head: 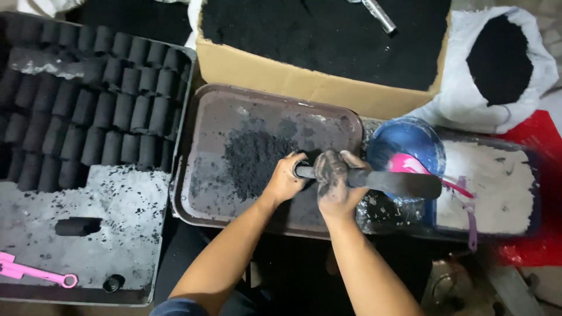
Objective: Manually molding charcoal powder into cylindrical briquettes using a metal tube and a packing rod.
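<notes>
Head view: both hands work over the brown tray (202,193), near its right edge. The right hand (335,178) grips a black tube (386,182) lying sideways; the left hand (285,178) is cupped closed at the tube's open end, beside a heap of black powder (253,158). Rows of black cylinders (93,111) already fill the far half of the left tray (111,205); its near half holds only one.
</notes>
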